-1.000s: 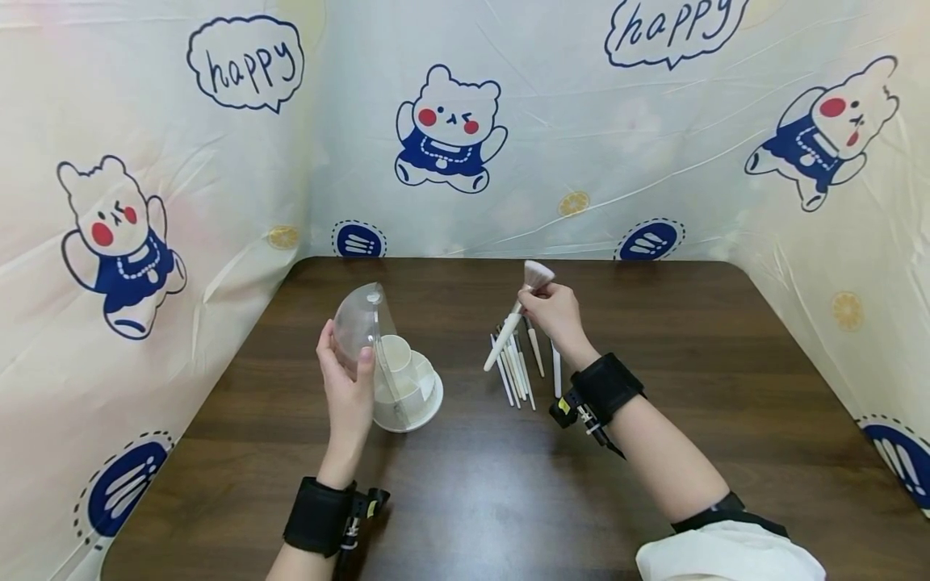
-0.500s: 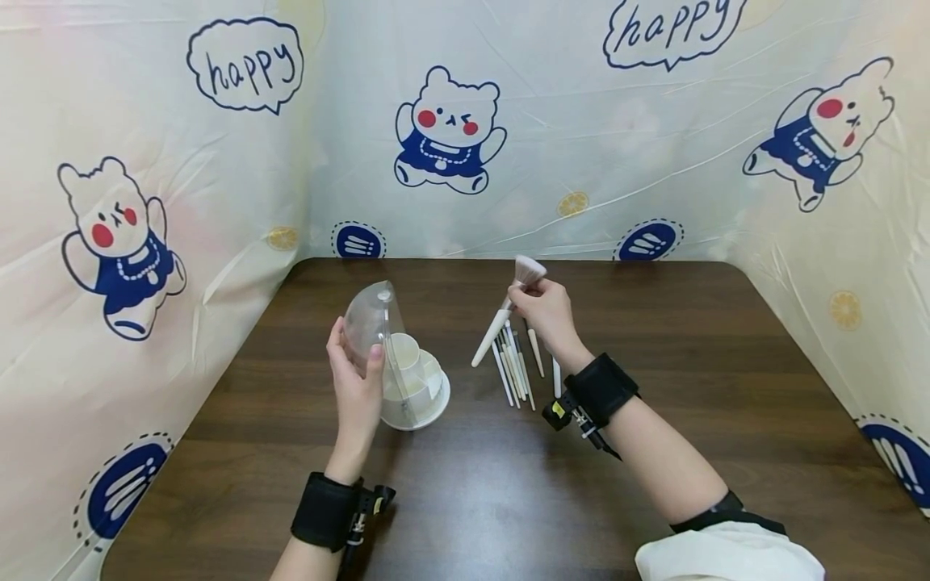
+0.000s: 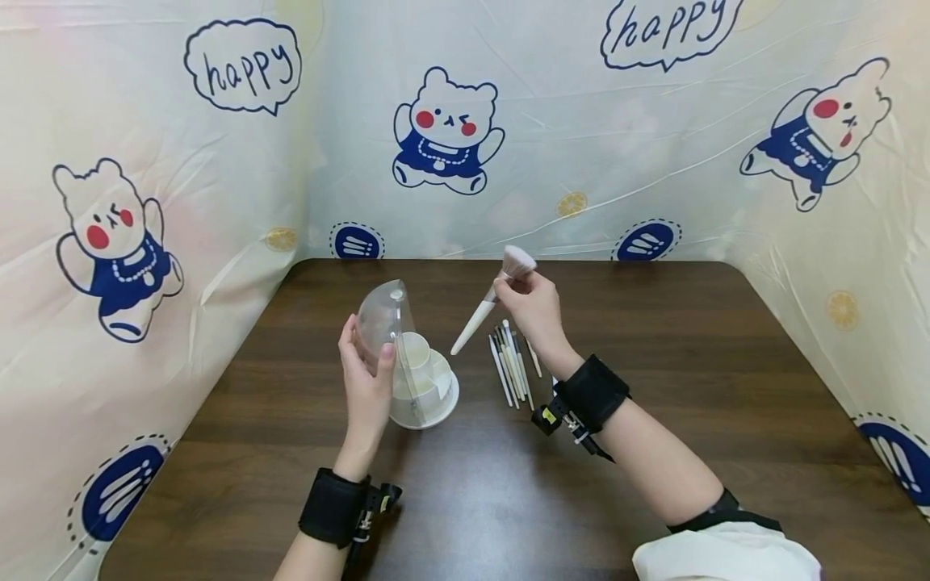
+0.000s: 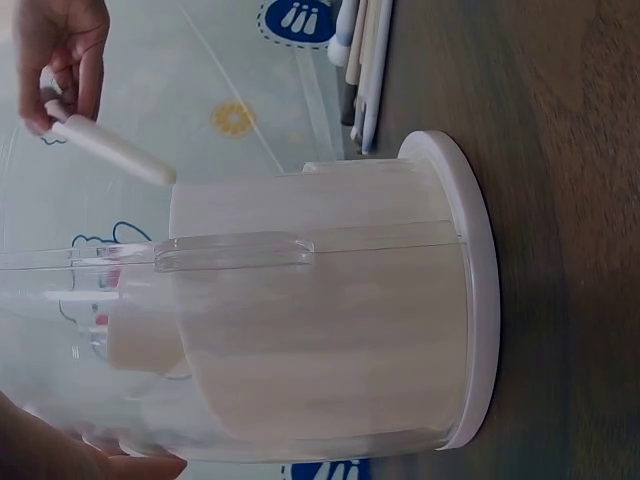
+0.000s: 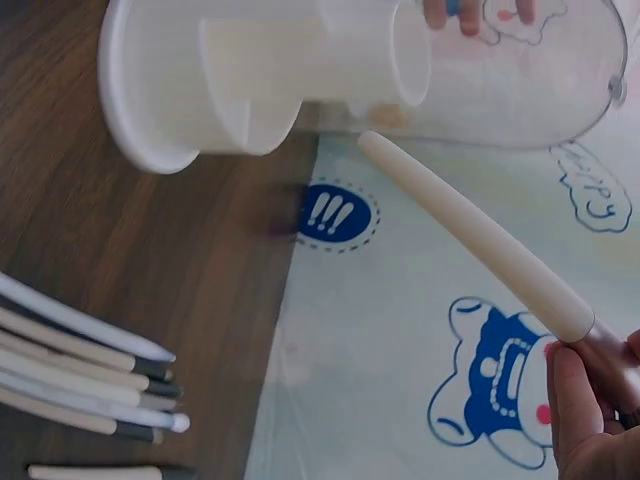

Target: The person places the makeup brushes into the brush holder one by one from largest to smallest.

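My left hand (image 3: pixel 369 387) grips the clear domed cover (image 3: pixel 376 311) of a white makeup brush holder (image 3: pixel 451 401), thumb on the near side. The holder stands upright on the table, its cups exposed on the right side. Above the table, my right hand (image 3: pixel 536 311) pinches a makeup brush (image 3: pixel 474 327) near its ferrule, fluffy white bristles up. The white handle (image 5: pixel 480 235) slants down toward the holder, its end apart from the cups. In the left wrist view, the holder's white base (image 4: pixel 480 260) rests flat. Finger parts show behind the clear cover in the right wrist view.
Several thin brushes (image 3: pixel 512 367) lie bunched on the dark wooden table (image 3: pixel 465 500), right of the holder. Another brush (image 5: pixel 95 472) lies apart from the bunch. A printed bear curtain (image 3: pixel 567 121) encloses the table's back and sides.
My right hand has carried the makeup brush left and slightly up, away from the loose brushes toward the holder. My left hand and the holder have shifted a little to the right.
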A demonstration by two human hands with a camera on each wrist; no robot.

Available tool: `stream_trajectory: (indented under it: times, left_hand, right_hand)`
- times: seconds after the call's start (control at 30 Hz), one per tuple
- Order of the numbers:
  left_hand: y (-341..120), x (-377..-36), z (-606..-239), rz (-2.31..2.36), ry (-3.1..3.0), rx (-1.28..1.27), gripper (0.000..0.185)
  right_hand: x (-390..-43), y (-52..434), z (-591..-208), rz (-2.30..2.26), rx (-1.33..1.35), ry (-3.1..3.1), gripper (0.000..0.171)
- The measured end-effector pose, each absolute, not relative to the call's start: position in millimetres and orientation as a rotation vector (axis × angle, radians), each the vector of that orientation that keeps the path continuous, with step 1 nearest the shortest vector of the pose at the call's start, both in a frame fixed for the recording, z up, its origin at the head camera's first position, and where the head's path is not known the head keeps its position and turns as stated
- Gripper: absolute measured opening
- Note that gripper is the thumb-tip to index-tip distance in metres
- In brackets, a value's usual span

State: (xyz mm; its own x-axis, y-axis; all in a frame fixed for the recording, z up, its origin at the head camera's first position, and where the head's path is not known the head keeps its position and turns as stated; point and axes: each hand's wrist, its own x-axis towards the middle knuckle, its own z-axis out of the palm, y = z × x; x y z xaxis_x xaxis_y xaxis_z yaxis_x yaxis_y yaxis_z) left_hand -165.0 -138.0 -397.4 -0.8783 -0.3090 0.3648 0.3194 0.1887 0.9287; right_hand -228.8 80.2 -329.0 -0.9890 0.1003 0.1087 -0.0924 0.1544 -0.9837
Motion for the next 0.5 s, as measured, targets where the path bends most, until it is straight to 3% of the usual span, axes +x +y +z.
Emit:
stream_trajectory:
  times: [0.5]
  left_hand:
    - [-129,-166,-399,-1.75,-2.012,-0.052,0.086]
  right_hand:
    - [-223,56,-321,1.938,0.089,-2.211,0.022]
